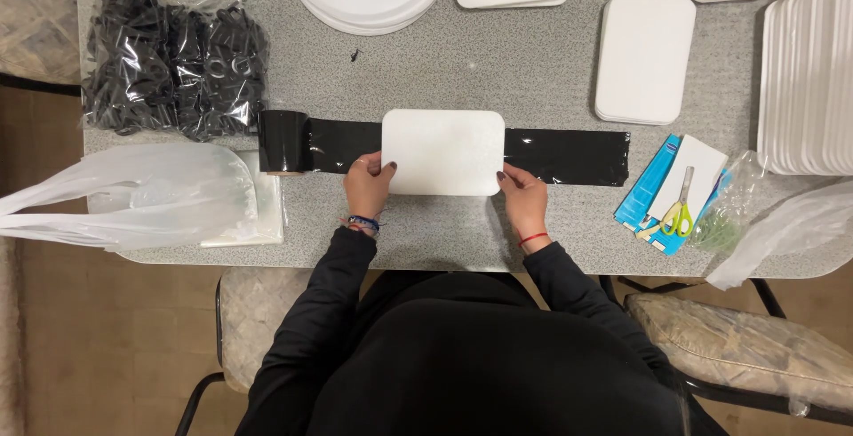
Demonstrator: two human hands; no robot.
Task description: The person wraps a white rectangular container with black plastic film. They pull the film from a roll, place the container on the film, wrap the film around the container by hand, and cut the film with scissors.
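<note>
White tray (443,152) lay across the unrolled black film (569,156). Left hand (368,185) pinched its near-left corner. Right hand (524,198) gripped the near-right corner.

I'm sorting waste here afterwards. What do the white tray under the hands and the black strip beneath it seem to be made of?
White tray: probably foam or moulded pulp, matte, no glare, soft rounded corners; cannot tell which. Black strip: thin plastic film, glossy, with bright highlights and wrinkles, unrolled from a roll. The left hand and right hand hold the tray's near edge.
</note>
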